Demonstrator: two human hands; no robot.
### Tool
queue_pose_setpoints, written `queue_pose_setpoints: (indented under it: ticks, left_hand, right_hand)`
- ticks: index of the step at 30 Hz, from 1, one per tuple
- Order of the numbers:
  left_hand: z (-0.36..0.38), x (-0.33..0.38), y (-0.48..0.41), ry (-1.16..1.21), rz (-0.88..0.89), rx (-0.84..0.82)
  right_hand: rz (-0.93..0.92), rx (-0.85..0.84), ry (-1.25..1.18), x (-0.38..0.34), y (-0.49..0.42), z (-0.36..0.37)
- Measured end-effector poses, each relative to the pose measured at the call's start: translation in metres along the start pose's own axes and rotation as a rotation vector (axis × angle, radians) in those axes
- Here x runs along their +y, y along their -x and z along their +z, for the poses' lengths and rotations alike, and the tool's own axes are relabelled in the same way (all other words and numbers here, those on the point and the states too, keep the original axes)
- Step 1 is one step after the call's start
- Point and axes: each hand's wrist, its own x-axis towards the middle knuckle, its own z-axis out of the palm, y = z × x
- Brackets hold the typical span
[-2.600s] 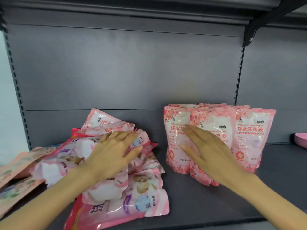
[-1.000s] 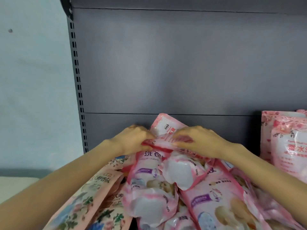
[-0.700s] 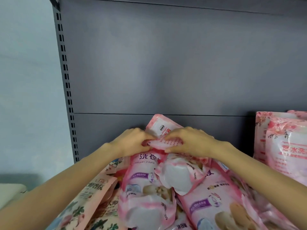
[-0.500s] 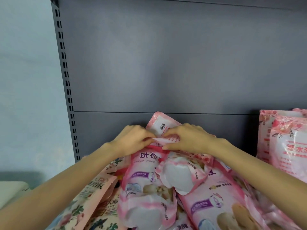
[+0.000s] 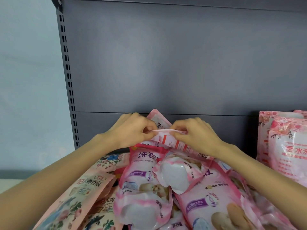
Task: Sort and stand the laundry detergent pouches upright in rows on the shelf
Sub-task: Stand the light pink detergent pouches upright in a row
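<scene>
1. Your left grip [image 5: 132, 131] pinches the top seam of a pink pouch [image 5: 167, 141] at its left end.
2. Your right grip [image 5: 197, 135] pinches the same seam at its right end, fingers curled.
3. That pouch sits on the far side of the heap of pink pouches [image 5: 146, 188], close to the shelf's back panel [image 5: 166, 63].
4. To the right stand upright pouches [image 5: 289, 146]; floral pouches [image 5: 83, 196] lie left of the heap.
</scene>
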Motion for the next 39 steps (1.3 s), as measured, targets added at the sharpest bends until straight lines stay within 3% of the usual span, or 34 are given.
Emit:
queue_pose_setpoints:
  ticks: [4,10,19,28,39]
  left_hand:
    - [-0.009,0.0,0.008,0.046,0.001,-0.039]
    - [-0.026,-0.007,0.019,0.495,-0.041,-0.061]
    - [-0.032,-0.008,0.01,0.5,-0.003,0.014]
    - [-0.035,0.014,-0.014,0.726,-0.045,0.16]
    - [-0.041,0.047,-0.057,0.65,-0.031,0.348]
  right_hand:
    - [0.022,0.032,-0.05,0.003,0.001,0.001]
    - [0.051,0.087,-0.29,0.009,0.0,-0.002]
    - [0.025,0.106,-0.576,0.009,0.008,-0.017]
    - [0.044,0.063,-0.816,0.026,0.017,-0.035]
    - [0.078,0.128,-0.876,0.039,0.031,-0.047]
